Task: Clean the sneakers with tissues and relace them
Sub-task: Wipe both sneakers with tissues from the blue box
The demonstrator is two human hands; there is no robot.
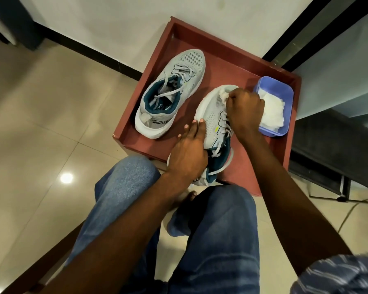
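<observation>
On the red tray [221, 66], the left hand [187, 153] lays straight fingers against the near sneaker [210, 115], likely to steady it, while the right hand [244, 109], fingers pinching a crumpled tissue [223, 95], rubs its toe, the blue tub [286, 90] of spare tissues close by.

Far sneaker [172, 91], insole: short white printed word, too blurred and turned to read.
Elsewhere: nothing legible.
</observation>
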